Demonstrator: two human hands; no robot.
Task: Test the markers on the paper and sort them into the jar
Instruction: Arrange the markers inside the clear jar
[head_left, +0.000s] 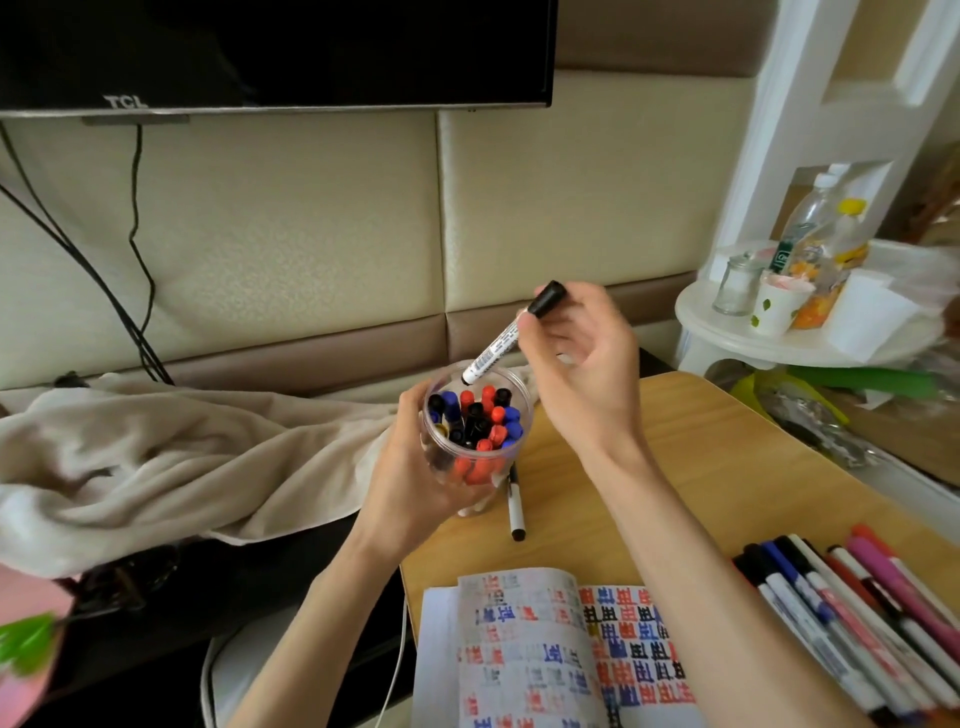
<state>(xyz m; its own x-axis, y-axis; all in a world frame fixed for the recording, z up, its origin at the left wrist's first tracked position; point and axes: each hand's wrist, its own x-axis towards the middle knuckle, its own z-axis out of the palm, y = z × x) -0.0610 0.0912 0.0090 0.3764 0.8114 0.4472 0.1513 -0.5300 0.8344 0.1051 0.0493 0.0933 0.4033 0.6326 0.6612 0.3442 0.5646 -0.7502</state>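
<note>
1. Right hand (582, 374) is pinching a white marker with a black cap (498, 345) near its capped end. The marker is tilting, its lower end reaching just over the rim of the clear plastic jar (528, 415).
2. Left hand (410, 467) is gripping the jar round its left wall.
3. Red-, blue- and black-capped markers (480, 421) are standing packed inside the jar.
4. Another black-and-white marker (516, 506) is lying on the light wooden table (701, 467), just nearer the person than the jar.
5. White paper covered in red, blue and black test marks (561, 649) is lying well nearer than the jar, with a row of loose mixed markers (852, 623) at its right.
</note>
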